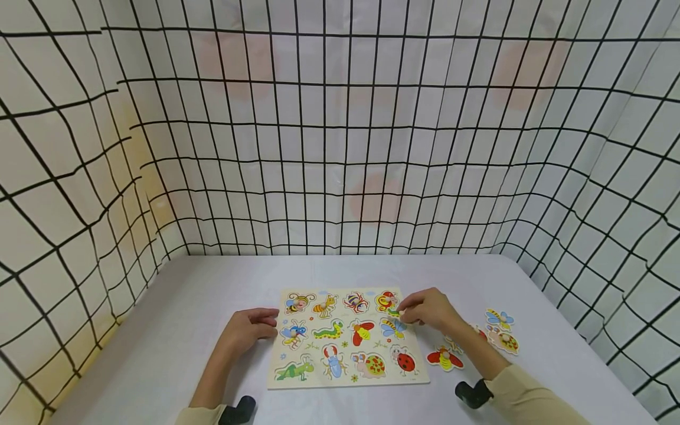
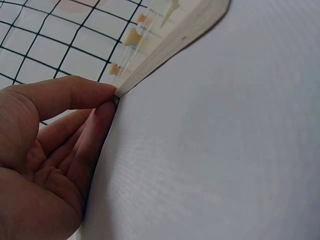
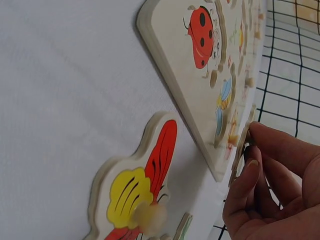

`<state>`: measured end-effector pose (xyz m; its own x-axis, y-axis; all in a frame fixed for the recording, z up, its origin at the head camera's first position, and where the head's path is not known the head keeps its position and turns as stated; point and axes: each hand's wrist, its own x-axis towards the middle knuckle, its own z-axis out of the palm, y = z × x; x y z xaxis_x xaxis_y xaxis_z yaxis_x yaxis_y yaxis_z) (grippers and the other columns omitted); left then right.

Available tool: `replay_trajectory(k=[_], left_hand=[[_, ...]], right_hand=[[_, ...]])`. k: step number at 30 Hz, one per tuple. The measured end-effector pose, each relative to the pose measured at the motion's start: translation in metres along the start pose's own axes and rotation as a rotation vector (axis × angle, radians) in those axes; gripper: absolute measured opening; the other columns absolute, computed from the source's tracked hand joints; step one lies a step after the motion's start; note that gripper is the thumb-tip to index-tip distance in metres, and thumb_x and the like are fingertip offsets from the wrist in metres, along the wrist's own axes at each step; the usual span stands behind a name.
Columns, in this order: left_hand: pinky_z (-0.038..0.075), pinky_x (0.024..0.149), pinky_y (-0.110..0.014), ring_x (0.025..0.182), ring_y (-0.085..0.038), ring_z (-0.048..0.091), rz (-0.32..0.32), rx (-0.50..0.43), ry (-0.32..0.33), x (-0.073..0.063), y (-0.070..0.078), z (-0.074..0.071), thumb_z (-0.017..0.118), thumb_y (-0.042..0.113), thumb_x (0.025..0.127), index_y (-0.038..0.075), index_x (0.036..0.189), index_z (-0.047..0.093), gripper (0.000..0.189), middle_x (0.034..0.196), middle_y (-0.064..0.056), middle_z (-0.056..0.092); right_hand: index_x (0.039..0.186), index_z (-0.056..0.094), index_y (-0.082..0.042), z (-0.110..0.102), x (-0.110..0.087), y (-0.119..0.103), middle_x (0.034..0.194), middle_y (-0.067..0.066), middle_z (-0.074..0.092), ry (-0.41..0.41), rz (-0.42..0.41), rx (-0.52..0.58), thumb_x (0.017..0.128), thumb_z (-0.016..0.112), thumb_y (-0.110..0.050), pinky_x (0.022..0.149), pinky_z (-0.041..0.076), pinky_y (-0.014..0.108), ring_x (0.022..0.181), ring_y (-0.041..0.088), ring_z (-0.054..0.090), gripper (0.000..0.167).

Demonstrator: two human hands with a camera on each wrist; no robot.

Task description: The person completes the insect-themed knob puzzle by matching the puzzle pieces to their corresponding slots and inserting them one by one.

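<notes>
A pale wooden insect puzzle board (image 1: 313, 383) lies flat on the table between both hands. Thumb and fingertips of my left hand (image 1: 245, 332) grip its left edge; the left wrist view shows the fingertips close together there. My right hand (image 1: 432, 310) pinches a thin puzzle piece, a green caterpillar (image 1: 393, 312), over the board's upper right part. The right wrist view shows this piece (image 3: 241, 147) edge-on. Below the right hand lies a red-winged, yellow-bodied insect piece (image 3: 131, 192) with a wooden knob.
Right of the board lie a blue-winged bee piece (image 1: 499, 319) and a spotted snail piece (image 1: 503, 340); other pieces are partly hidden by the right forearm. Small wooden knobs (image 2: 132, 37) stand up from the board. Black-gridded white walls (image 1: 340, 177) enclose the white table (image 1: 159, 330).
</notes>
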<state>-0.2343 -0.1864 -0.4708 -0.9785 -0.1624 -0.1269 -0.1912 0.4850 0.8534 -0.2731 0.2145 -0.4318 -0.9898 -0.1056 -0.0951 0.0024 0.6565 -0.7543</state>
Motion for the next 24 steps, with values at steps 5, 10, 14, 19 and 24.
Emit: replay_trajectory(k=[5,10,14,19,24], left_hand=[[0.048,0.082,-0.035,0.087,-0.020,0.062,-0.007,-0.004,0.000,-0.001,0.001,0.000,0.077,0.008,0.084,0.010,0.121,0.074,0.038,0.093,-0.001,0.073],[0.048,0.081,-0.033,0.084,-0.019,0.063,-0.016,-0.019,0.001,0.000,0.001,0.000,0.077,0.006,0.083,0.009,0.121,0.074,0.038,0.092,-0.002,0.073],[0.048,0.081,-0.033,0.084,-0.019,0.063,-0.018,-0.018,0.001,0.000,0.001,0.001,0.077,0.006,0.084,0.009,0.121,0.074,0.038,0.093,-0.002,0.073],[0.047,0.081,-0.033,0.087,-0.019,0.062,-0.013,-0.006,0.000,0.001,0.000,0.000,0.078,0.007,0.084,0.010,0.122,0.074,0.038,0.093,-0.001,0.073],[0.047,0.082,-0.035,0.089,-0.020,0.061,-0.016,-0.003,-0.004,0.000,0.000,0.000,0.079,0.009,0.083,0.011,0.122,0.074,0.039,0.094,-0.001,0.073]], right_hand=[[0.093,0.079,-0.009,0.006,0.002,-0.005,0.085,0.001,0.073,-0.016,0.018,-0.011,0.079,0.082,-0.012,0.065,0.051,0.031,0.073,0.017,0.059,0.014],[0.090,0.079,-0.011,0.014,0.005,-0.009,0.083,0.000,0.071,-0.031,0.011,0.000,0.077,0.083,-0.011,0.062,0.048,0.029,0.069,0.016,0.058,0.013],[0.089,0.079,-0.011,0.020,0.007,-0.013,0.083,0.000,0.070,-0.041,-0.021,0.006,0.077,0.084,-0.011,0.060,0.046,0.029,0.066,0.016,0.057,0.013],[0.089,0.080,-0.011,0.026,0.007,-0.018,0.082,0.000,0.070,-0.053,-0.057,0.007,0.077,0.084,-0.011,0.059,0.044,0.028,0.063,0.015,0.055,0.012],[0.087,0.080,-0.013,0.036,0.009,-0.023,0.084,-0.001,0.071,-0.078,-0.105,-0.006,0.076,0.084,-0.011,0.059,0.045,0.029,0.065,0.015,0.055,0.011]])
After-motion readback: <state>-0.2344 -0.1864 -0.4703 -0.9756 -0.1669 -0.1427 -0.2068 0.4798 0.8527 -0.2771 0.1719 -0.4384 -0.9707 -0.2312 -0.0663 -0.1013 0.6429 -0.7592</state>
